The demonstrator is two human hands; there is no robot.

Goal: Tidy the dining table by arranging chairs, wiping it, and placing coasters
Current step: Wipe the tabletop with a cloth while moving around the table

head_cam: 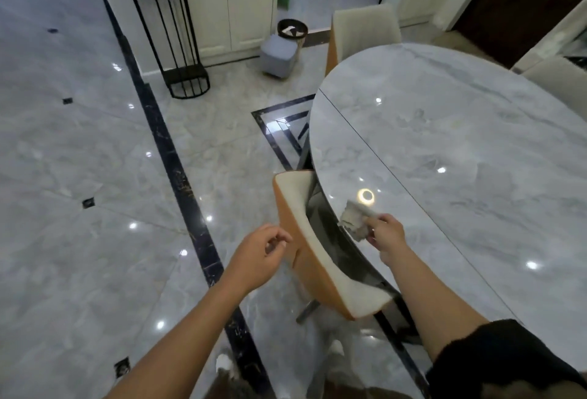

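Observation:
A grey marble dining table (460,150) fills the right side of the view. My right hand (386,233) grips a crumpled grey cloth (354,219) and holds it on the table's near left edge. An orange-backed chair with a cream cushion (313,246) is tucked under that edge, just left of the cloth. My left hand (259,255) hovers beside the chair's back with loosely curled fingers, holding nothing. A second cream chair (365,31) stands at the table's far end. No coasters are in view.
A black metal stand (173,42) with a white cylinder on top stands by the white cabinets (241,1). A grey cube stool (279,55) and a small bin (292,30) sit on the floor near the far chair. Another chair (559,76) shows at the right edge.

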